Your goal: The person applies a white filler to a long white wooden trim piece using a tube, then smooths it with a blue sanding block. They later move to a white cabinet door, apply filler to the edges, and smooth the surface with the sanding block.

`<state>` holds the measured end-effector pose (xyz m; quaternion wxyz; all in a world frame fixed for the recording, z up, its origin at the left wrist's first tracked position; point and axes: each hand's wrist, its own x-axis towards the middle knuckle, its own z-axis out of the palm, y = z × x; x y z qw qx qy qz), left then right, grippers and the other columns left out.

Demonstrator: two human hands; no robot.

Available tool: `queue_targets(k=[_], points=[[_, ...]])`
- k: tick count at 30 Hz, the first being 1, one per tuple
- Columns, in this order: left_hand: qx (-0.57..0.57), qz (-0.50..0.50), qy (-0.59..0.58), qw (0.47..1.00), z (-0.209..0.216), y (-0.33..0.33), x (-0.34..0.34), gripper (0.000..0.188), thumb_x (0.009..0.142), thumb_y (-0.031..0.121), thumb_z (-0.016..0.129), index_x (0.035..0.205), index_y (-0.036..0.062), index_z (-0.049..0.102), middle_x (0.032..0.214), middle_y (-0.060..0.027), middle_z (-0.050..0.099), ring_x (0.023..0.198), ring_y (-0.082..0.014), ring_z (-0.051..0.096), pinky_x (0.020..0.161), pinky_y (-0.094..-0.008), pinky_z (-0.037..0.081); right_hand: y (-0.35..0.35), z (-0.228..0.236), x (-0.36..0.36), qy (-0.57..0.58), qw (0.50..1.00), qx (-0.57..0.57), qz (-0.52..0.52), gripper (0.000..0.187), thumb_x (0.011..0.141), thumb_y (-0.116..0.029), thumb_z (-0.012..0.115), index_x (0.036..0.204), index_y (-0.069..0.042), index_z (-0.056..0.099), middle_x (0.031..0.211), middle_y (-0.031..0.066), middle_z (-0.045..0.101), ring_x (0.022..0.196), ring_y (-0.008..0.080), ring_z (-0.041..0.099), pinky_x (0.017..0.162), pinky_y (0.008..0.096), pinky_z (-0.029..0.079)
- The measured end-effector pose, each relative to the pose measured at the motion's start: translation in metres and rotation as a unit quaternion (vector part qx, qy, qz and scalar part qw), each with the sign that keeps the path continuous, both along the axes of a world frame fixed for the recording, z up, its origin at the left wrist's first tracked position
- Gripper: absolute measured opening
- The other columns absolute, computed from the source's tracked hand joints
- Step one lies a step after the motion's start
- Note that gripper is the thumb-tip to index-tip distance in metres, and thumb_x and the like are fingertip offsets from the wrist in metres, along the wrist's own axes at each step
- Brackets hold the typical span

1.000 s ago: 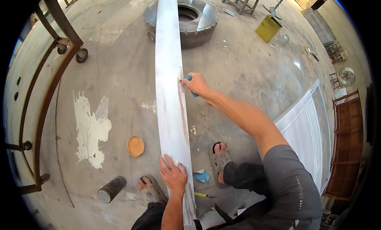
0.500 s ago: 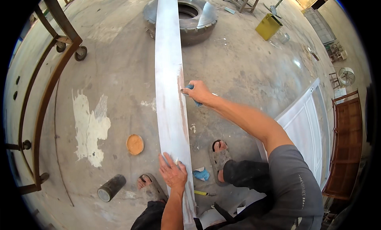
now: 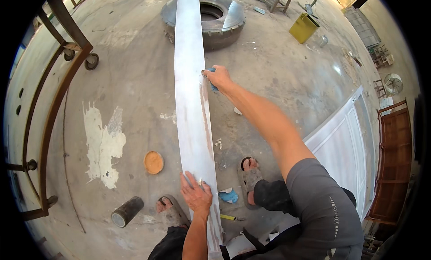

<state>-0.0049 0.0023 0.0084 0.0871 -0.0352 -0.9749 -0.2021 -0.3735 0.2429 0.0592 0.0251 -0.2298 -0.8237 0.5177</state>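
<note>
A long white-painted board point(image 3: 189, 116) runs from my body away toward the far side, its far part lying over a big tyre point(image 3: 222, 40). My left hand point(image 3: 196, 197) rests on the board's near part with fingers spread, holding nothing. On the right edge, farther off, my right hand point(image 3: 218, 78) pinches a folded piece of blue sandpaper point(image 3: 213, 86) against the board. Brown streaks show through the white along that edge, just nearer than this hand. Part of the sandpaper is hidden by my fingers.
A round tub of orange-brown paste point(image 3: 153, 162) and a dark cylinder point(image 3: 127, 211) are left of the board. Another blue sheet point(image 3: 229, 196) lies by my right foot. A white panelled door point(image 3: 339, 138) is at right, a wheeled metal frame point(image 3: 56, 98) at left, a yellow can point(image 3: 304, 28) far right.
My right hand has slid away from me along the board's right edge with the sandpaper. My left hand stays in the same place on the board.
</note>
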Motion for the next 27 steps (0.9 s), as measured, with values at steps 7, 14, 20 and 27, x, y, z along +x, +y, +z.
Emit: queue_targets(k=[7, 14, 20, 27], points=[[-0.009, 0.014, -0.007, 1.000, -0.002, -0.007, 0.003, 0.083, 0.089, 0.020, 0.065, 0.160, -0.0010, 0.028, 0.155, -0.0303, 0.037, 0.131, -0.0465, 0.050, 0.103, -0.0530, 0.043, -0.005, -0.014, 0.042, -0.047, 0.991, -0.017, 0.120, 0.032, 0.088, -0.026, 0.079, 0.088, 0.003, 0.067, 0.076, 0.0112, 0.068, 0.065, 0.0190, 0.061, 0.061, 0.0383, 0.050], [0.006, 0.011, 0.004, 1.000, -0.003, -0.003, 0.000, 0.083, 0.089, 0.020, 0.065, 0.160, -0.0002, 0.028, 0.155, -0.0297, 0.038, 0.131, -0.0460, 0.050, 0.102, -0.0524, 0.044, -0.005, -0.020, 0.065, -0.052, 0.992, -0.008, 0.111, 0.036, 0.088, -0.032, 0.079, 0.093, 0.002, 0.067, 0.087, 0.0135, 0.068, 0.075, 0.0225, 0.063, 0.069, 0.0392, 0.051], [-0.006, 0.012, 0.004, 1.000, 0.000, -0.003, -0.002, 0.083, 0.089, 0.021, 0.065, 0.161, 0.0004, 0.028, 0.156, -0.0287, 0.037, 0.133, -0.0450, 0.049, 0.103, -0.0529, 0.043, -0.001, 0.021, 0.034, -0.023, 0.992, 0.090, 0.085, 0.038, 0.086, -0.030, 0.078, 0.097, 0.005, 0.067, 0.094, 0.0205, 0.069, 0.088, 0.0278, 0.068, 0.078, 0.0406, 0.053], [-0.007, 0.017, -0.009, 1.000, -0.002, -0.003, 0.003, 0.082, 0.090, 0.022, 0.064, 0.160, -0.0005, 0.029, 0.157, -0.0282, 0.037, 0.134, -0.0440, 0.048, 0.103, -0.0528, 0.043, -0.005, 0.015, 0.033, -0.046, 0.979, 0.139, 0.139, 0.036, 0.082, -0.029, 0.081, 0.095, 0.002, 0.069, 0.090, 0.0204, 0.072, 0.080, 0.0283, 0.071, 0.071, 0.0414, 0.056]])
